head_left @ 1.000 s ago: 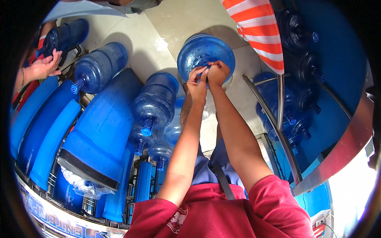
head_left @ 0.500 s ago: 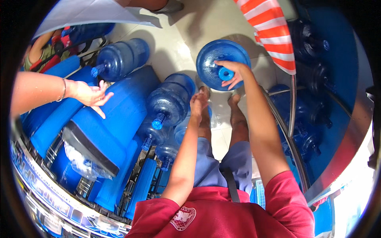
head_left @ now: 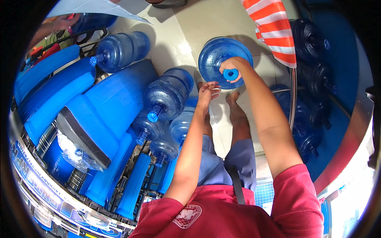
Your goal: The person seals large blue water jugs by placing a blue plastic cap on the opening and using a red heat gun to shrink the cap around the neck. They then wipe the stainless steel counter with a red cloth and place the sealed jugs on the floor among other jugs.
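Observation:
A large blue water jug (head_left: 210, 57) stands upright on the floor just beyond my feet, its round shoulder and capped neck facing up. My right hand (head_left: 234, 66) is closed around the neck, below the light blue cap. Just left of the jug's near side, my left hand (head_left: 208, 93) hovers with its fingers apart, holding nothing. More blue jugs lie on their sides to the left, the closest being a jug (head_left: 168, 95) with its neck pointing toward me.
Blue padded seats (head_left: 115, 95) and a blue jug (head_left: 121, 51) lie along the left. An orange and white striped cloth (head_left: 274, 33) hangs at the right by a metal pole (head_left: 293, 99). Behind it are dark blue jugs (head_left: 313, 75). Another person's hand (head_left: 65, 23) shows at the upper left.
My right hand has gone from spread over the jug's top to closed round its neck. My left hand moved a little right and opened. The other person's arm at the left has drawn back.

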{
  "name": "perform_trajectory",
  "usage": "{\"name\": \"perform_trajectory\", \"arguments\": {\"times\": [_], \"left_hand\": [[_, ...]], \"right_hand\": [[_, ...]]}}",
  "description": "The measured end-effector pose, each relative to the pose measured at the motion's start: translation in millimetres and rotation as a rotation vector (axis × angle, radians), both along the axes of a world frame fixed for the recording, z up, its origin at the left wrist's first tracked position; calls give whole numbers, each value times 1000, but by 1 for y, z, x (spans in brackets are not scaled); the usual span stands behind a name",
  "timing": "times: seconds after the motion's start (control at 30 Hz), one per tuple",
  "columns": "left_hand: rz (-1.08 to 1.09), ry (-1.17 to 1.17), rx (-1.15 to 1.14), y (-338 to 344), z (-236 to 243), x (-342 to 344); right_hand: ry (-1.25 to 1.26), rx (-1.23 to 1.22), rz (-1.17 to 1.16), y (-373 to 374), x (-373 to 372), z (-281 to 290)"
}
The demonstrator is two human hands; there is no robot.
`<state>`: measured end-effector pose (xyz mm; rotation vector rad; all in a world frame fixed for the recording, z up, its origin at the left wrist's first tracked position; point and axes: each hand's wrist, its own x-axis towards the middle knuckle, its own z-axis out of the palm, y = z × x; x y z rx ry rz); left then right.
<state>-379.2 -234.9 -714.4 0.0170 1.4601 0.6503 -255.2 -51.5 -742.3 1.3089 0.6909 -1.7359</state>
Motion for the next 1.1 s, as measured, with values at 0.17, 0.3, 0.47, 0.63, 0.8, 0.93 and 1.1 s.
{"name": "perform_trajectory", "arguments": {"times": [0.17, 0.3, 0.47, 0.63, 0.8, 0.93, 1.1], "left_hand": [[-83, -178, -107, 11, 4, 14], [44, -364, -299, 9, -1, 21], [-87, -540, -361, -6, -2, 39], [55, -446, -537, -6, -20, 67], [346, -705, -412, -22, -36, 62], [366, -656, -341, -38, -34, 60], [413, -544, -340, -54, -29, 76]], "right_hand": [[129, 125, 431, -23, 5, 0], [88, 372, 598, -78, -13, 3], [-33, 659, 343, -149, 18, 10], [5, 585, 85, -164, 53, 14], [168, 484, 230, -166, 45, 16], [459, 278, 341, -141, 64, 17], [89, 174, -59, -80, 110, -7]]}}
